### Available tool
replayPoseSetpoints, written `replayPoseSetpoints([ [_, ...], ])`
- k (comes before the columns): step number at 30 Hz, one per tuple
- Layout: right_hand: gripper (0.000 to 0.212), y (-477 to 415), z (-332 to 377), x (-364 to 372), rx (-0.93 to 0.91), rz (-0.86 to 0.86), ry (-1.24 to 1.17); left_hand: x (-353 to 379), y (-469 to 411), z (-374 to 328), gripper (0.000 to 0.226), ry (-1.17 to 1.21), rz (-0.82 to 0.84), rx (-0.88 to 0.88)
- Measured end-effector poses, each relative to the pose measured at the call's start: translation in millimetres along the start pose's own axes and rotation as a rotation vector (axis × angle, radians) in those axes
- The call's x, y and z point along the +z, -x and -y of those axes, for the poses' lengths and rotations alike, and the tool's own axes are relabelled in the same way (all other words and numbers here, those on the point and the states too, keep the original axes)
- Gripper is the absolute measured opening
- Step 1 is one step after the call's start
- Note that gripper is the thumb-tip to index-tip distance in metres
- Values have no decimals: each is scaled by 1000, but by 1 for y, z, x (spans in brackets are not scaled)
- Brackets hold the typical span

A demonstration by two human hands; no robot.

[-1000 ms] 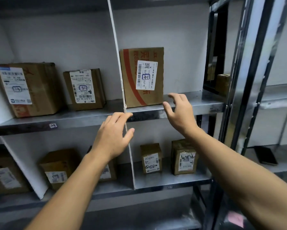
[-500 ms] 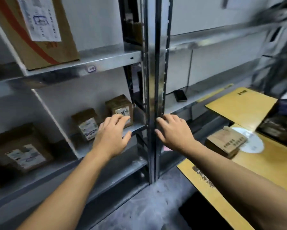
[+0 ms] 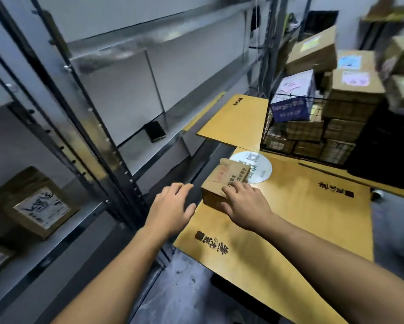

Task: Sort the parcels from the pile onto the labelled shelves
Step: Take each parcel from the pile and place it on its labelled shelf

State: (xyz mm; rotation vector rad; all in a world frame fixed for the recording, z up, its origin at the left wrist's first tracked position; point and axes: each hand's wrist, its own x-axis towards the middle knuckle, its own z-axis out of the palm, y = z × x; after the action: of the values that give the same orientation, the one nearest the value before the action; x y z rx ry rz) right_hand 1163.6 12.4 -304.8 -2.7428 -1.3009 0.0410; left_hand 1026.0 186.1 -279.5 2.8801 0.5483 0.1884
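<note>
A small brown cardboard parcel (image 3: 227,177) with red and black print lies on flattened yellow cardboard (image 3: 296,213) on the floor. My right hand (image 3: 245,206) rests on the parcel's near top edge, fingers spread over it, not closed around it. My left hand (image 3: 171,210) hovers open just left of the parcel, a short gap away. The pile of parcels (image 3: 332,106) stands at the back right, partly inside a black wire basket (image 3: 296,139). Metal shelves (image 3: 116,127) run along the left, with a labelled parcel (image 3: 36,204) on a low shelf.
A dark phone-like object (image 3: 155,134) lies on a low shelf. A white round sticker (image 3: 260,168) sits on the cardboard behind the parcel. Upright shelf posts (image 3: 91,127) stand close to my left arm. Grey floor (image 3: 184,288) shows between shelf and cardboard.
The view has swung right from the shelves to the floor. Both hands have come down from the shelf, and my right hand has come to rest on the small parcel.
</note>
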Motion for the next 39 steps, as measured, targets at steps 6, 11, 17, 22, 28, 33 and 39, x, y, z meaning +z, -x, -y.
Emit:
replayPoseSetpoints([
  [6, 49, -21, -46, 28, 65, 70, -62, 43, -48, -23, 54, -4, 87, -12],
  [11, 50, -39, -56, 45, 91, 129, -148, 66, -80, -22, 53, 60, 186, -64],
  [17, 47, -65, -56, 63, 129, 144, -263, 95, -119, -11, 46, 74, 244, -78],
  [22, 45, -62, -53, 86, 249, 126, -430, 121, -134, 1, 47, 334, 307, -132],
  [28, 35, -53, -48, 99, 501, -34, -813, 133, -130, 6, 55, 559, 275, -177],
  [33, 46, -44, -47, 96, 652, -45, -1008, 139, -122, -14, 83, 712, 263, -250],
  [39, 57, -23, -65, 75, 778, -143, -1116, 135, -107, -53, 73, 835, 177, -180],
])
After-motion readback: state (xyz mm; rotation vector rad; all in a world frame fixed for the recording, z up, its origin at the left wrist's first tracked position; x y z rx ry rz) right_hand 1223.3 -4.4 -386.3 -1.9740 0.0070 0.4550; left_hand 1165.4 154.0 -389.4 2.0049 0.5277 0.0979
